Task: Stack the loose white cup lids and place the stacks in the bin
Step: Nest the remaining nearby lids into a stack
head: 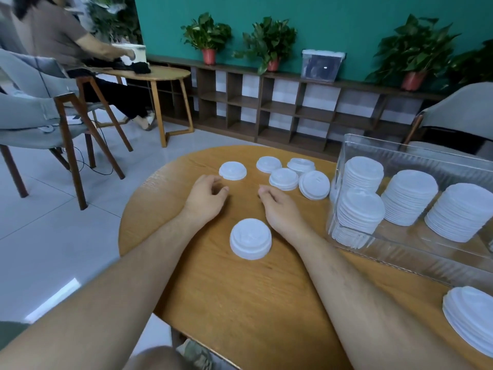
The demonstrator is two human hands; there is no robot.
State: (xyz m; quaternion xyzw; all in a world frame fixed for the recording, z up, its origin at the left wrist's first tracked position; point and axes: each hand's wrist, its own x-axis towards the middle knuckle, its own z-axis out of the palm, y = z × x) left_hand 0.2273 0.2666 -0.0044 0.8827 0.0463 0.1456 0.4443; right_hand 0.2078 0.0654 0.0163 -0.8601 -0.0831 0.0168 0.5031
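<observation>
A round wooden worktop (240,303) stands before a green wall (333,14). In the head view both grips are loosely curled and hold nothing. One loose lid (232,170) lies just beyond the left hand (206,196). Four lids (283,178) lie ahead and to the right of the right hand (277,209), toward the bin (413,152). A short stack (250,239) sits between the wrists.

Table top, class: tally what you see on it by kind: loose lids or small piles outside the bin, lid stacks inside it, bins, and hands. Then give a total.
Loose lids or small piles outside the bin: 7
Lid stacks inside the bin: 4
Clear bin: 1
Hands: 2, left hand and right hand
Total: 14
</observation>
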